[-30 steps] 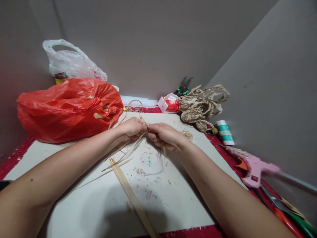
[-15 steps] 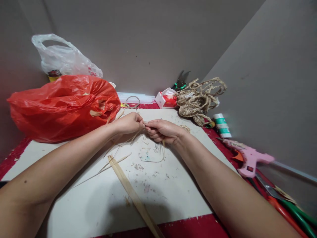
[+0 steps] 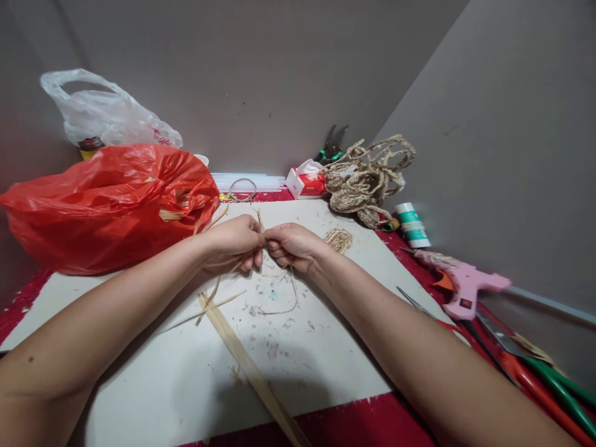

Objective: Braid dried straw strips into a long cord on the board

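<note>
My left hand (image 3: 236, 242) and my right hand (image 3: 294, 245) meet over the middle of the white board (image 3: 344, 347), thumbs and fingertips pinched together. A short twisted straw cord (image 3: 259, 217) pokes up beyond the fingertips, and both hands grip it. The part between the fingers is hidden. A thin strand (image 3: 295, 292) loops down below my right hand onto the board. Nearer me lies a long flat straw strip (image 3: 246, 363), with thinner strips (image 3: 228, 300) crossing its far end. Just past my right wrist rests a small coil of braided straw (image 3: 339, 240).
A red plastic bag (image 3: 107, 211) bulges at left, before a white bag (image 3: 107, 115). Along the back are glue sticks (image 3: 261, 182), a tissue pack (image 3: 307, 180), pruners (image 3: 333, 146) and a rope bundle (image 3: 367, 180). At right lie a pink glue gun (image 3: 475, 285) and green-handled shears (image 3: 554, 388).
My hands have come upright around the cord, whose end now shows above the fingers. My left fingers have curled lower. The whole view has shifted slightly, uncovering the braided coil and scissor blades at right.
</note>
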